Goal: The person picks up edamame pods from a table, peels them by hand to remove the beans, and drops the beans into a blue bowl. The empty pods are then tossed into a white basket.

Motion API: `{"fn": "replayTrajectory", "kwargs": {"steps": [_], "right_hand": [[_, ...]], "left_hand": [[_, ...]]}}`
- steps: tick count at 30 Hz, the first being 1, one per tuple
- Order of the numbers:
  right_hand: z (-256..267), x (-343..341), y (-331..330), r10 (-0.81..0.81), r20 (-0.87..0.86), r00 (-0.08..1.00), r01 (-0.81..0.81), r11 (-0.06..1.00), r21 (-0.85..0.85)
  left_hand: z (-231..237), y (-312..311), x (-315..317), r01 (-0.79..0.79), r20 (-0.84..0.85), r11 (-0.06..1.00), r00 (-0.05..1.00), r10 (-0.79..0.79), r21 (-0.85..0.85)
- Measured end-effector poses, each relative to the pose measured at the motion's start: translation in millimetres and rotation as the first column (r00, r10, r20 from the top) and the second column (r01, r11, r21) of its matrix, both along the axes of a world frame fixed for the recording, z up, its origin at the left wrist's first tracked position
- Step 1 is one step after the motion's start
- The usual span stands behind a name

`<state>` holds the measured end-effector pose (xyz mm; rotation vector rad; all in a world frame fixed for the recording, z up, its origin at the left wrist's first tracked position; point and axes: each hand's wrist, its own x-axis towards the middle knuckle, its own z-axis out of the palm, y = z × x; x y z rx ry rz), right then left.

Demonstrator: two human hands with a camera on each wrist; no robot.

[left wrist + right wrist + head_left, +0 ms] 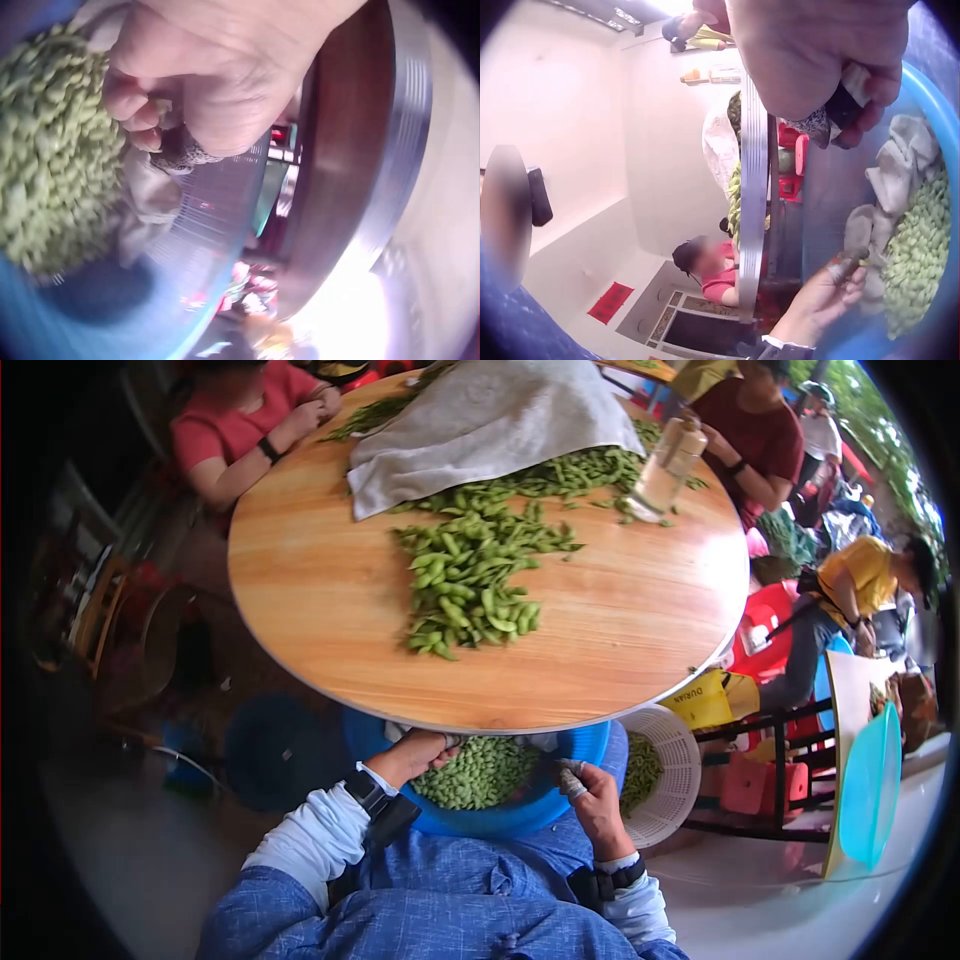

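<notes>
Over the left part of a blue basin (585, 765), my left hand (415, 755) has its fingers curled in toward the thumb. A small yellow-green bit shows at its fingertips in both wrist views; its kind is too small to make out. Shelled green beans (478, 772) heap in the basin below. My right hand (598, 807) is at the basin's right edge, near a white basket (683, 768) of green pods (640, 772). Its fingers curl toward the thumb, with nothing visible in them. Patterned and whitish wraps (810, 126) cover some of its digits. Pale cloth (901, 161) lies inside the basin.
The round wooden table (330, 620) overhangs the basin's far side. On it are a pile of soybean pods (470, 580), a grey cloth (500, 420) over more pods, and a clear bottle (665, 470). Other people sit around it. A side table (850, 690) stands at right.
</notes>
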<state>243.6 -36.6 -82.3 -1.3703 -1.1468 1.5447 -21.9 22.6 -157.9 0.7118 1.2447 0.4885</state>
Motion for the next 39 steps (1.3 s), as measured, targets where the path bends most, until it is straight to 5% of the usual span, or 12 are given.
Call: {"fn": "replayTrajectory", "kwargs": {"steps": [1, 3, 7, 14, 22, 31, 37, 39], "right_hand": [[4.4, -7.2, 1.7, 0.042, -0.013, 0.999, -0.043, 0.997, -0.061], [4.3, -25.2, 6.7, 0.171, -0.079, 0.982, -0.175, 0.983, -0.047], [26.3, -50.9, 16.1, 0.332, -0.128, 0.934, -0.346, 0.932, -0.110], [38.3, -59.3, 17.8, 0.378, -0.334, 0.863, -0.443, 0.885, -0.141], [73.9, -71.9, 21.9, 0.317, -0.329, 0.890, -0.361, 0.929, -0.083], [80.9, -78.9, 17.4, 0.294, -0.284, 0.913, -0.330, 0.940, -0.087], [70.5, -82.7, 19.7, 0.313, -0.194, 0.930, -0.322, 0.947, -0.016], [68.6, -84.6, 19.2, 0.268, -0.208, 0.940, -0.281, 0.959, -0.035]], "left_hand": [[21.4, -8.5, 2.2, -0.140, 0.256, 0.980, 0.951, 0.172, -0.139], [37.2, -23.8, 2.1, -0.153, 0.429, 0.980, 0.882, 0.195, -0.130], [70.3, -51.9, 8.2, -0.133, 0.555, 0.980, 0.831, 0.028, 0.150], [101.5, -64.7, 20.7, -0.192, 0.462, 0.906, 0.887, -0.005, 0.377], [121.2, -59.4, 18.5, -0.168, 0.387, 0.803, 0.918, -0.084, 0.572], [132.8, -62.3, 19.1, -0.329, 0.566, 0.821, 0.824, 0.008, 0.467], [122.4, -63.9, 17.9, -0.296, 0.568, 0.906, 0.819, 0.078, 0.303], [108.1, -60.8, 12.0, -0.030, 0.138, 0.779, 0.988, -0.073, 0.626]]}}
